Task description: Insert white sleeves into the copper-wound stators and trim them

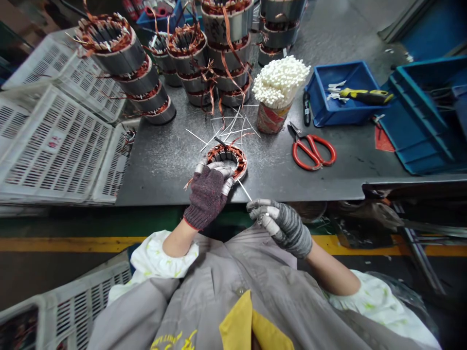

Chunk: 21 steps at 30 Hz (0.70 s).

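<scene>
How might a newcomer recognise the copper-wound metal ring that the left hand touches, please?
At the dark grey table, find the left hand wearing a purple-brown knitted glove. It touches the copper-wound metal ring: one low layer, unlike the tall grey-and-copper stacks behind.

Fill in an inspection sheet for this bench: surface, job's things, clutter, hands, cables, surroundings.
Surface: dark benchtop, pale specks across it.
Job's things: copper-wound ring near the front edge; white strand running out from it; wound cores stacked behind.
Clutter: loose white strands behind the ring; red-handled scissors and black marker to the right.
Hands: left hand, gloved, over the ring; right hand, gloved, pinching the strand.
Cables: no power cable made out; copper leads hang off the cores.
Surroundings: white crates left, blue bins right, yellow floor stripe.
</scene>
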{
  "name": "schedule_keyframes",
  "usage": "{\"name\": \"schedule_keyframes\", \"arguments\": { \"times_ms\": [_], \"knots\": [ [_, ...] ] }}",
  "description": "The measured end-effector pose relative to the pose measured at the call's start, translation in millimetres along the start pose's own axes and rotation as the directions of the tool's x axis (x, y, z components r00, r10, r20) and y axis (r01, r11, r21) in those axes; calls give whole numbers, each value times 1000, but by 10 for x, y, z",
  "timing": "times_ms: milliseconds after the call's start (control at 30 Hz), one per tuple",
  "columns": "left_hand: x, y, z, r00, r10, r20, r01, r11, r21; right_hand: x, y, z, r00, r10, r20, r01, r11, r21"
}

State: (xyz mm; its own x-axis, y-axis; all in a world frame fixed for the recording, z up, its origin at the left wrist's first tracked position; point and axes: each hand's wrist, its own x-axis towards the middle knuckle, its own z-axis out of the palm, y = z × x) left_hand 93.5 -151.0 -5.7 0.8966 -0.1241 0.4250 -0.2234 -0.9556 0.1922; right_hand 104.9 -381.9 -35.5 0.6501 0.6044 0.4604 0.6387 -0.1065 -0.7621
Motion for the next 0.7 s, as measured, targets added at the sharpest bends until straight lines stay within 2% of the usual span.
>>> {"name": "schedule_keyframes", "arguments": {
  "times_ms": [133,200,300,367,433,500,533,600,700],
  "knots": [
    [-15,21,28,998,-41,-40,39,997,-64,224,109,81,999,-33,18,30,988,149],
    [-30,42,64,985,-129,-112,115,986,-122,368,152,121,999,-14,-32,20,983,183],
    [-44,72,120,935,-306,-182,261,936,-235,514,165,167,990,92,-106,-62,964,258],
    [-41,85,146,921,-349,-171,294,914,-280,549,167,215,964,245,-103,-186,900,395],
    [-35,95,162,925,-330,-188,282,928,-243,547,181,281,909,410,-75,-309,784,538],
    [-30,103,175,935,-268,-232,244,962,-126,519,199,346,858,510,-68,-368,701,611],
    [-29,108,180,940,-231,-251,222,973,-63,499,203,372,849,522,-74,-372,693,618],
    [-25,116,186,947,-176,-269,187,982,17,460,198,400,864,496,-84,-354,720,597],
    [-5,125,172,944,-175,-280,184,983,3,445,181,395,880,465,-96,-330,745,580]
  ]
}}
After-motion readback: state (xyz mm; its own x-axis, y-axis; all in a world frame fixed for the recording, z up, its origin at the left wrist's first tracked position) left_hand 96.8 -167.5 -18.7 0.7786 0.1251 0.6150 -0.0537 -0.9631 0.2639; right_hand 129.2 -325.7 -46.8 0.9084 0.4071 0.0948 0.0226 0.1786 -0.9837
